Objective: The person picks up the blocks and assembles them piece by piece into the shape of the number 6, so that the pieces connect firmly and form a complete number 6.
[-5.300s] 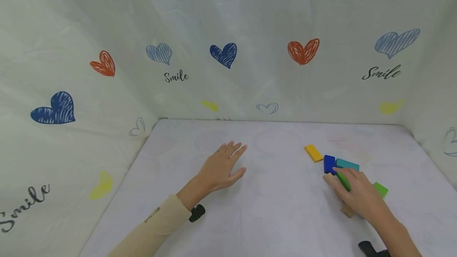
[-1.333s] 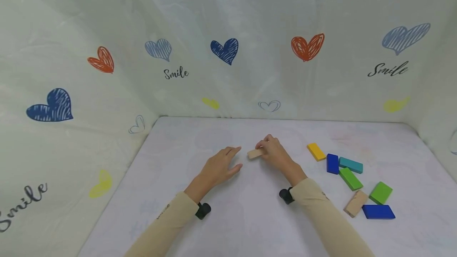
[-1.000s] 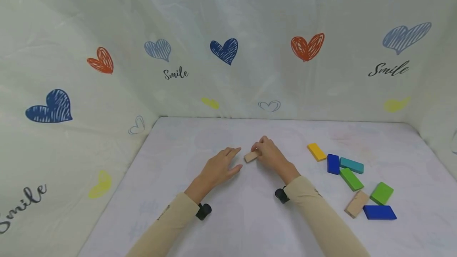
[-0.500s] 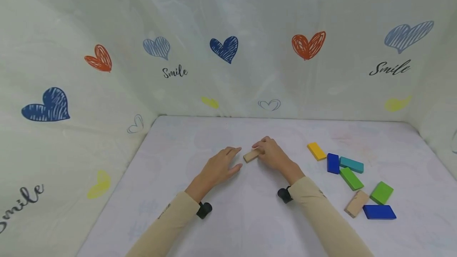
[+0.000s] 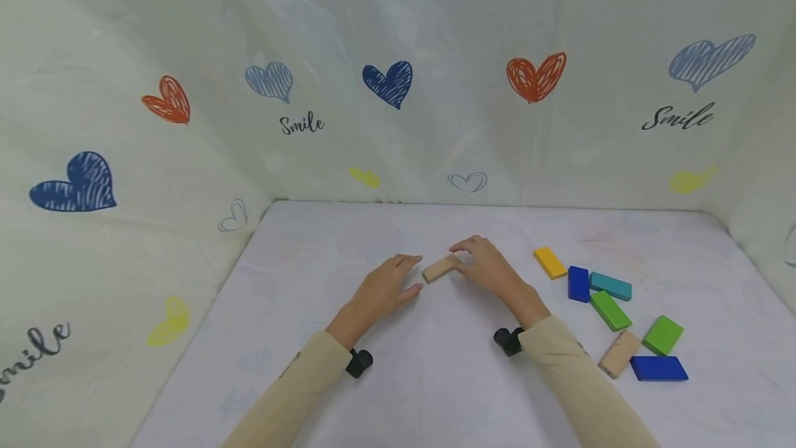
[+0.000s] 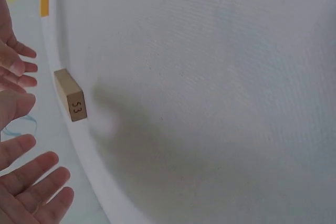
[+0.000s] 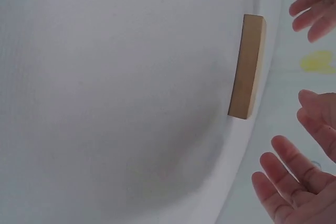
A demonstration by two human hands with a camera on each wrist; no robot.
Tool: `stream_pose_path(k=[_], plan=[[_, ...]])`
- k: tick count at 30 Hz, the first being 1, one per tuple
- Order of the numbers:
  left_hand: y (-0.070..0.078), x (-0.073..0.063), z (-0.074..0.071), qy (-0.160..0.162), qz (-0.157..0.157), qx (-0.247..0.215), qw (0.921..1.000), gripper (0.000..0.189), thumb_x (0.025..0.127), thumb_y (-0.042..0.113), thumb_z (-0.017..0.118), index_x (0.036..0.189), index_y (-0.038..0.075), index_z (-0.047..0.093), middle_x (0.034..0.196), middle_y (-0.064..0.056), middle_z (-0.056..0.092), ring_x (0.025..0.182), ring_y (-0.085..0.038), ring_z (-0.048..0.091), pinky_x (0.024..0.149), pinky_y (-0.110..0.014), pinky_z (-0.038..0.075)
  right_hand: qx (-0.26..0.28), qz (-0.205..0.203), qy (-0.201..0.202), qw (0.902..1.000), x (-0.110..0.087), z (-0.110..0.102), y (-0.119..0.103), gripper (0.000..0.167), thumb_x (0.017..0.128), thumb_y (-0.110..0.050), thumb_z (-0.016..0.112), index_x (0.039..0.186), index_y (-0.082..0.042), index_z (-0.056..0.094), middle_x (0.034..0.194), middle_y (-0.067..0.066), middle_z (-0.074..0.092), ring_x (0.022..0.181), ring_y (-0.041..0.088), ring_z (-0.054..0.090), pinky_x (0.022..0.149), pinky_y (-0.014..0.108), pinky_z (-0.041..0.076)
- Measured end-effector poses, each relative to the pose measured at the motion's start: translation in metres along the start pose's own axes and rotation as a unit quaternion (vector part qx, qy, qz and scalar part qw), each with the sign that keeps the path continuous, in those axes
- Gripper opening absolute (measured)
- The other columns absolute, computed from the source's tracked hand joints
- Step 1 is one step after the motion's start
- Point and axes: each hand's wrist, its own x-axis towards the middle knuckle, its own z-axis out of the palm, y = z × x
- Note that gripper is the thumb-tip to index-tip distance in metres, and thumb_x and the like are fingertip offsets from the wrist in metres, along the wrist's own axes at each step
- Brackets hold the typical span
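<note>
A plain wooden block point(image 5: 438, 269) lies flat and slanted on the white table between the two hands. Dark digits mark the end of this wooden block point(image 6: 71, 95) in the left wrist view. My right hand point(image 5: 488, 269) is spread at the block's right end, its thumb side overlapping that end in the head view; in the right wrist view its fingers stand apart from the block point(image 7: 248, 69). On the other side, my left hand point(image 5: 376, 292) hovers with relaxed fingers and thumb parted, just off the block's left end. Neither hand holds anything.
Right of the hands lie a yellow block point(image 5: 550, 263), two blue blocks, a teal block point(image 5: 611, 286), two green blocks and another wooden block point(image 5: 619, 355). A white cloth point(image 5: 460, 137) printed with hearts hangs behind the table point(image 5: 423, 393).
My right hand brought the wooden block from the right-hand group to the middle, then let go and drew slightly back right. The left hand has hardly moved in the last second.
</note>
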Motion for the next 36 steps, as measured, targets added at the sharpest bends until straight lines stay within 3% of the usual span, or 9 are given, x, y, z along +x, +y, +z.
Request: stream_pose_path(k=[7,11,24,36], plan=[[0.001,0.008,0.004,0.000,-0.017,-0.018,0.9997,0.039,0.088,0.027,0.063,0.124,0.013,0.058,0.120,-0.005,0.060,0.111,-0.022,0.057,0.090,-0.035,0.048,0.028,-0.005,0.026,0.9993,-0.012,-0.013,0.004,0.032,0.089,-0.018,0.062,0.118,-0.006,0.060,0.116,0.014,0.059,0.107,0.030,0.053,0.090,0.045,0.046],[0.001,0.014,0.005,-0.009,-0.028,-0.057,0.9979,0.039,0.088,0.025,0.064,0.124,0.012,0.058,0.120,-0.005,0.060,0.113,-0.023,0.055,0.093,-0.036,0.046,0.035,-0.006,0.043,0.9985,-0.016,-0.019,0.012,0.031,0.089,-0.018,0.062,0.117,-0.005,0.061,0.112,0.015,0.061,0.104,0.030,0.054,0.088,0.045,0.047],[0.002,0.040,0.019,-0.036,-0.066,-0.165,0.9834,0.036,0.086,0.017,0.064,0.120,0.005,0.060,0.106,-0.008,0.062,0.098,-0.021,0.058,0.086,-0.034,0.047,0.032,0.031,0.073,0.9963,-0.030,-0.040,0.040,0.034,0.091,-0.021,0.059,0.120,-0.003,0.058,0.115,0.019,0.060,0.108,0.035,0.053,0.089,0.049,0.046],[0.007,0.053,0.025,-0.051,-0.094,-0.177,0.9785,0.033,0.087,0.017,0.061,0.117,0.004,0.062,0.100,-0.009,0.061,0.089,-0.020,0.057,0.080,-0.032,0.046,0.033,0.061,0.100,0.9926,-0.044,-0.058,0.067,0.034,0.090,-0.017,0.060,0.118,0.002,0.058,0.111,0.023,0.058,0.105,0.038,0.051,0.087,0.051,0.045]])
